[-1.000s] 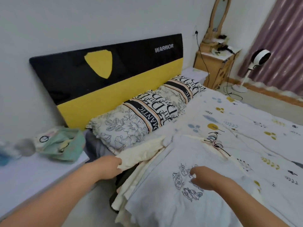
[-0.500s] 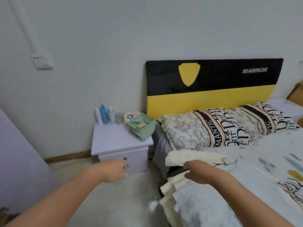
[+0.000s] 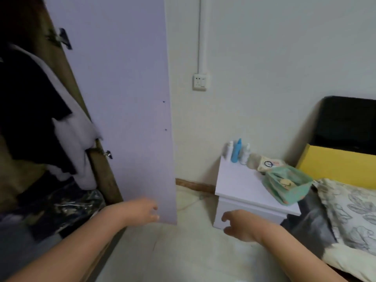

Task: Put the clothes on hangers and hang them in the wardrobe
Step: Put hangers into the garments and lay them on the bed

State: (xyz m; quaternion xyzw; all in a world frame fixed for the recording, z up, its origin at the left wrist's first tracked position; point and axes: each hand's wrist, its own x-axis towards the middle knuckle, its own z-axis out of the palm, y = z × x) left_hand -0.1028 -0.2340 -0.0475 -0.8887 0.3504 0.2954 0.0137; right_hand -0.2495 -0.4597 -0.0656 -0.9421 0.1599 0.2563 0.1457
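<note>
at the open wardrobe (image 3: 36,119) now, and you come to it with nothing in hand. your left hand (image 3: 140,210) reaches toward the bottom corner of the lilac wardrobe door (image 3: 122,98), fingers loosely spread, right at its edge (whether they touch it, the blur won't let me say). your right hand (image 3: 242,226) hangs in front of the white nightstand (image 3: 244,192), fingers half curled round nothing. inside the wardrobe there's dark and pale clothing (image 3: 61,129) already hanging, with something in shiny plastic wrap (image 3: 67,202) piled below. no hanger shows anywhere, and no garment is being carried. only the bed's corner (image 3: 350,210) shows at the right with its patterned pillow, no loose clothes in view on it. my read: the hanging job is barely started or between rounds, so you'd likely be after a hanger here, then a garment to put on it.
</note>
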